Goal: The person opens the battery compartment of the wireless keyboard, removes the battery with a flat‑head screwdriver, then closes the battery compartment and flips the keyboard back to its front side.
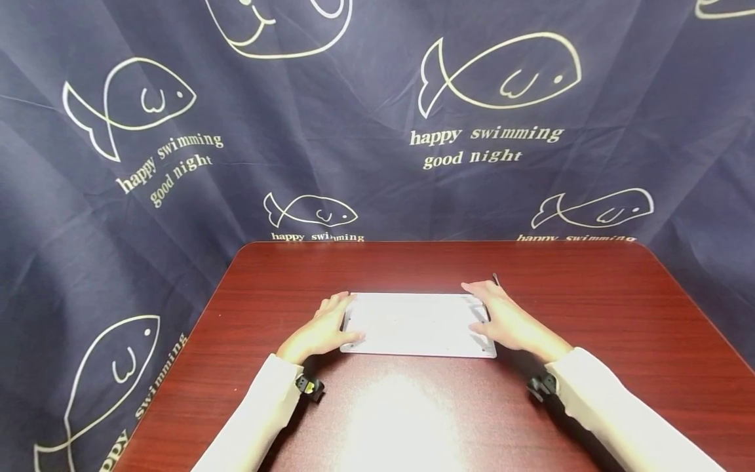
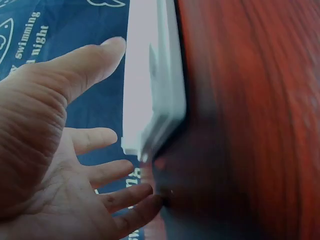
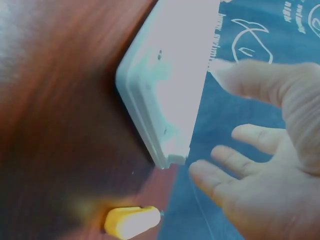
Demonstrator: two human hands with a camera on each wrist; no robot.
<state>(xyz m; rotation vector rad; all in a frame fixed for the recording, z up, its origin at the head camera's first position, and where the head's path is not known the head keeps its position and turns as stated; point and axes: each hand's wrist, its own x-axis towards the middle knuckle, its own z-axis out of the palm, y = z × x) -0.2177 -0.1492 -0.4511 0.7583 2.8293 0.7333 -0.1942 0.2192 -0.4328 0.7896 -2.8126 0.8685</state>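
A flat white rectangular panel (image 1: 417, 324) with rounded corners and a stepped rim lies face-up on the table, long side toward me. Small dark holes dot its surface near the right end in the right wrist view. At its left end is my left hand (image 1: 323, 331), thumb over the near corner and fingers spread along the short side. My right hand (image 1: 507, 321) is at the opposite end, its thumb and fingers extended over the corners. Both wrist views show the fingers stretched out beside the panel, not curled round it.
Beyond the panel's right end lies a yellow rounded object (image 3: 131, 222) with a small tip. A thin dark piece (image 1: 496, 280) sticks out past my right hand. The reddish-brown wooden table (image 1: 283, 275) ends at a dark blue curtain (image 1: 377, 131) with fish prints.
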